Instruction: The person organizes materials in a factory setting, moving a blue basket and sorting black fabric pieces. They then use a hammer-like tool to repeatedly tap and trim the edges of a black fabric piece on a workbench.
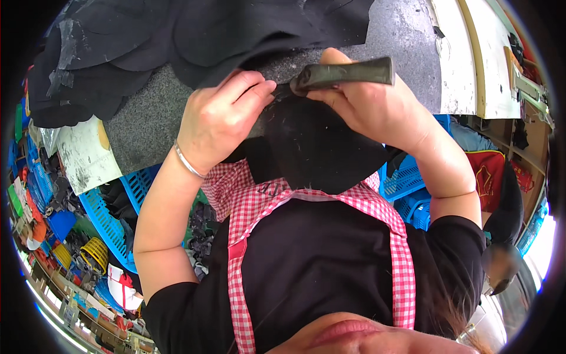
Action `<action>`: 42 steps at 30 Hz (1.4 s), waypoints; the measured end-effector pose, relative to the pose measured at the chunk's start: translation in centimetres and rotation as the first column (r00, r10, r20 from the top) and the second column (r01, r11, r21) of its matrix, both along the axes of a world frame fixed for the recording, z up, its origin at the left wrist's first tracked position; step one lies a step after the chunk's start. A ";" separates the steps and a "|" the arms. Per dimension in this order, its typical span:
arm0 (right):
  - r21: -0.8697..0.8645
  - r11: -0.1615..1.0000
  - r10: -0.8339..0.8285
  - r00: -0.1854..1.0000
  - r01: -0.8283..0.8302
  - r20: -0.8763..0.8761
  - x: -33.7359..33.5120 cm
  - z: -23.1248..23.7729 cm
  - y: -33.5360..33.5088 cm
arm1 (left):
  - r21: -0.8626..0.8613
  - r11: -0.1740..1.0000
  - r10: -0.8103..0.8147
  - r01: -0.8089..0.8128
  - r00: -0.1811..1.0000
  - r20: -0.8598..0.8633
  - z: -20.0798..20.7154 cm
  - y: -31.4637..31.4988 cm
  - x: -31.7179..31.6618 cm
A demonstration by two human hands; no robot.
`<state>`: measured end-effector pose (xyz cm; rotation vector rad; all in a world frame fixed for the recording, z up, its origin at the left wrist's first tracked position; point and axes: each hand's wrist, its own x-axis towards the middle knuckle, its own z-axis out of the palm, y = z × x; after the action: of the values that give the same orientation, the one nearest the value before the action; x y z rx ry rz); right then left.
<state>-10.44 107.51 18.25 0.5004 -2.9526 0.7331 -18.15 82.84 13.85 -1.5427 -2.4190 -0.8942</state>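
Observation:
My right hand [380, 109] is closed around a dark metal hammer [354, 72]; its broad end points right and its narrower, rounded end lies over the work at the left. My left hand [218, 118] pinches the upper edge of a black, leather-like sheet piece [324, 147], just left of the hammer's rounded end. That piece hangs over the bench's near edge toward my checked apron [239, 203]. What lies right under the fingertips is too dark to make out.
Large black sheet pieces [236, 32] lie in overlapping layers on the grey bench top [404, 53]. Blue plastic baskets [100, 215] stand below at the left, more at the right [407, 180]. A red bag [488, 177] sits right of my elbow. Another person [501, 265] is at the far right.

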 end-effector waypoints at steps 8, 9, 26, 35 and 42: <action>0.108 0.991 0.089 0.994 -0.082 -0.062 -1.1 -0.4 -1.7 | 0.088 0.991 0.113 -0.101 0.983 -0.142 -1.4 -1.2 1.5; 0.136 0.987 0.095 0.993 -0.084 -0.076 -1.0 -0.3 -2.1 | 0.107 0.989 0.116 -0.099 0.977 -0.176 -1.6 -1.4 1.6; -0.645 0.555 -0.763 0.631 0.525 -0.143 20.1 -7.8 4.6 | -0.510 0.849 -0.329 0.139 0.894 -0.305 -1.3 3.9 8.8; -0.066 -0.539 -0.776 -0.464 0.840 0.427 39.4 -34.8 15.0 | -0.609 0.792 -0.364 0.047 0.837 -0.408 -0.3 4.8 8.5; 0.033 -0.573 -0.702 -0.511 0.819 0.497 41.0 -35.6 14.9 | -0.609 0.792 -0.354 0.046 0.848 -0.396 -0.2 4.0 8.1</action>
<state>30.59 122.46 -17.38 -2.2966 -1.4989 0.9119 -10.04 86.83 13.62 -1.9498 -2.2435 0.2855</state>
